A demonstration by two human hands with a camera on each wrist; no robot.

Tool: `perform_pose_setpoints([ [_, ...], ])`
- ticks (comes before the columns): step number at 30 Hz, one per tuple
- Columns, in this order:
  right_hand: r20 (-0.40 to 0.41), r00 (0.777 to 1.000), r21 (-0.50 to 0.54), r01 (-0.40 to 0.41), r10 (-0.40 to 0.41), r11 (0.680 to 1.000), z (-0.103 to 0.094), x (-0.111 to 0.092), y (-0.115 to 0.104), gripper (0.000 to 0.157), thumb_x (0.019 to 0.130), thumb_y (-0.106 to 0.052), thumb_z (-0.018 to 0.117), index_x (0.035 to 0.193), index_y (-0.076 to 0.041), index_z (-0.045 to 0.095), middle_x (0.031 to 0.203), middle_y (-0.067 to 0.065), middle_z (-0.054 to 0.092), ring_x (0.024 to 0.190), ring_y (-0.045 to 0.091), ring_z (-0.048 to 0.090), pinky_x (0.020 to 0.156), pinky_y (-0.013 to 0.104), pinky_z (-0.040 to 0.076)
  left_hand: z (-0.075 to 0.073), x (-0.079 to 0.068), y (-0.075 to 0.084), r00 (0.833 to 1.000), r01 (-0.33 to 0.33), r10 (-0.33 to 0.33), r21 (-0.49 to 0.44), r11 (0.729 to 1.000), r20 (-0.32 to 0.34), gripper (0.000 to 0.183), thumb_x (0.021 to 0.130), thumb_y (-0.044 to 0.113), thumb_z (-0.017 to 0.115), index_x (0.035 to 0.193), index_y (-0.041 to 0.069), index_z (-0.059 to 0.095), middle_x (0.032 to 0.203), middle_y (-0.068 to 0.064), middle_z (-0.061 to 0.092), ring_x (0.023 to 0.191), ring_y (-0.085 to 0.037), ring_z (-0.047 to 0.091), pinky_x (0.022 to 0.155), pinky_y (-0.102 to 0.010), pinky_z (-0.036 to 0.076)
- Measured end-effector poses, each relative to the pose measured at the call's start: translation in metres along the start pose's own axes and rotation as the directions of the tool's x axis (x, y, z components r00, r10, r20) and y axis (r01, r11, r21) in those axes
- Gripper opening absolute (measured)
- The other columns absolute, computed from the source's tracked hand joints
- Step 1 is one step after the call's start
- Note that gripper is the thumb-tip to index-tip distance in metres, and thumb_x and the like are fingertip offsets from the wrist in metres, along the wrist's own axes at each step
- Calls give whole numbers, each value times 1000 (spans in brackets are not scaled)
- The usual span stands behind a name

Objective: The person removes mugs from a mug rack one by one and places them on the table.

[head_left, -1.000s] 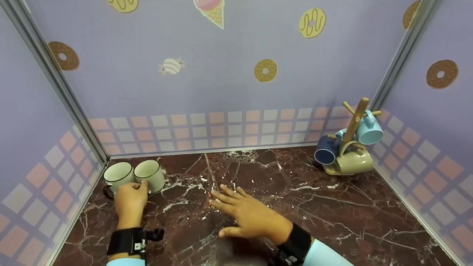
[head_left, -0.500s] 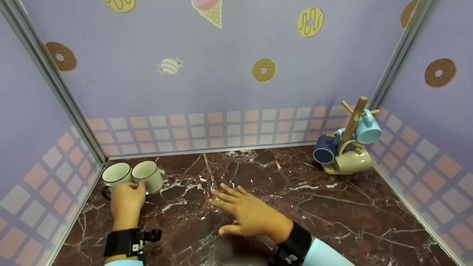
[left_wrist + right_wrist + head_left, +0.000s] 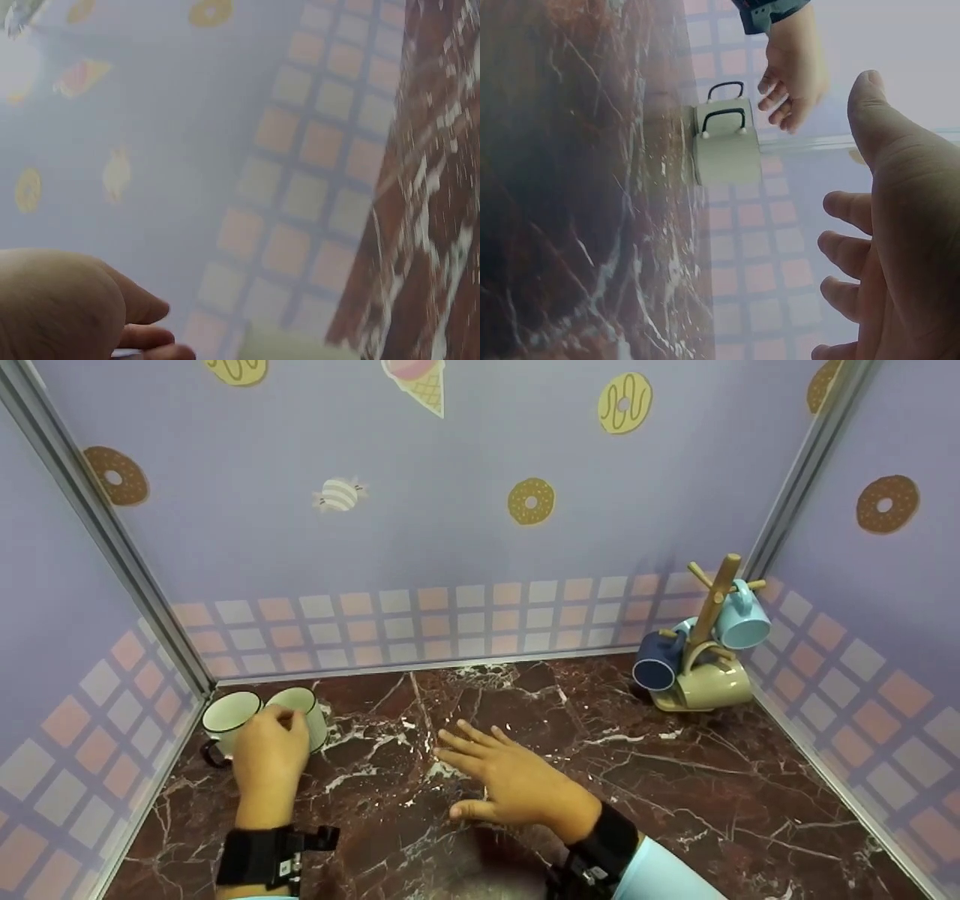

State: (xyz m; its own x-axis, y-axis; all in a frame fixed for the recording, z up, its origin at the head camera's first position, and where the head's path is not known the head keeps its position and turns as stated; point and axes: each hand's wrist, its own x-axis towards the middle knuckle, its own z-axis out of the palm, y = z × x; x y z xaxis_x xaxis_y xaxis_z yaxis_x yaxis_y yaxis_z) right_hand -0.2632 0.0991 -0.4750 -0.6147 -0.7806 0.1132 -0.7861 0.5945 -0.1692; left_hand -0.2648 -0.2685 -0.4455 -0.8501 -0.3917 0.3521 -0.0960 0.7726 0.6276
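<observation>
Two cream mugs with dark rims stand upright side by side at the back left: the left mug [image 3: 231, 711] and the right mug [image 3: 319, 727]. My left hand [image 3: 268, 754] is raised in front of them and overlaps both in the head view. Seen from the right wrist, the left hand [image 3: 799, 71] is apart from the mugs, its fingers loosely bent with nothing in them. Dark handles show on both mugs there. In the left wrist view only a mug's pale edge [image 3: 281, 345] appears. My right hand [image 3: 517, 787], fingers spread, is over the middle of the table.
On the right, a wooden mug tree [image 3: 721, 585] bears a light blue mug [image 3: 742, 626], a navy mug [image 3: 656, 661], a beige mug [image 3: 716, 686] and a partly hidden light blue one. Patterned walls enclose the dark marbled table [image 3: 675, 810] at the back and sides.
My left hand has let go of the right mug's handle and risen. The two mugs stay where they stood. My right hand has shifted only slightly.
</observation>
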Motion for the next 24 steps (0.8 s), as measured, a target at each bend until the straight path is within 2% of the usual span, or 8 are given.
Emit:
perform_pose_setpoints([
  [3, -7, 999, -3, -31, 31, 1000, -6, 0, 5, 90, 108, -81, 45, 181, -34, 25, 191, -10, 8, 180, 31, 12, 141, 70, 22, -1, -4, 19, 996, -86, 86, -24, 996, 7, 32, 111, 23, 65, 121, -4, 80, 121, -31, 81, 112, -57, 75, 99, -70, 59],
  [6, -7, 998, 9, -63, 63, 998, -11, -1, 10, 92, 107, -82, 46, 181, -31, 27, 191, -10, 8, 180, 31, 12, 140, 71, 23, 3, -8, 35, 984, -179, 180, -66, 982, 9, 31, 111, 22, 67, 123, -4, 81, 122, -29, 80, 117, -52, 75, 106, -66, 59],
  [8, -5, 997, 16, -76, 76, 997, -12, -2, 13, 93, 107, -83, 45, 181, -30, 28, 191, -9, 9, 179, 31, 13, 141, 70, 23, 7, -12, 44, 969, -245, 248, -90, 965, 21, 31, 111, 22, 69, 125, -3, 80, 123, -26, 80, 120, -49, 74, 109, -65, 59],
  [13, -10, 995, 46, -96, 97, 994, -15, -4, 18, 92, 107, -83, 44, 182, -33, 23, 191, -7, 10, 179, 33, 14, 141, 69, 21, 19, -25, 63, 917, -389, 398, -151, 909, 38, 31, 109, 24, 74, 130, 2, 80, 128, -19, 80, 125, -42, 71, 113, -63, 59],
  [20, -51, 984, 84, -165, 170, 983, -26, -13, 29, 92, 108, -80, 47, 182, -30, 24, 191, -5, 12, 179, 34, 14, 142, 67, 16, 30, -43, 84, 872, -466, 482, -155, 871, 88, 38, 109, 26, 75, 138, 2, 76, 147, -19, 75, 143, -44, 65, 128, -65, 50],
  [24, -90, 975, 89, -195, 203, 977, -35, -18, 38, 92, 108, -76, 51, 182, -27, 27, 191, 0, 17, 178, 35, 16, 143, 66, 16, 38, -53, 91, 838, -518, 533, -134, 845, 119, 44, 109, 29, 75, 143, 1, 74, 158, -18, 69, 152, -46, 60, 132, -65, 47],
])
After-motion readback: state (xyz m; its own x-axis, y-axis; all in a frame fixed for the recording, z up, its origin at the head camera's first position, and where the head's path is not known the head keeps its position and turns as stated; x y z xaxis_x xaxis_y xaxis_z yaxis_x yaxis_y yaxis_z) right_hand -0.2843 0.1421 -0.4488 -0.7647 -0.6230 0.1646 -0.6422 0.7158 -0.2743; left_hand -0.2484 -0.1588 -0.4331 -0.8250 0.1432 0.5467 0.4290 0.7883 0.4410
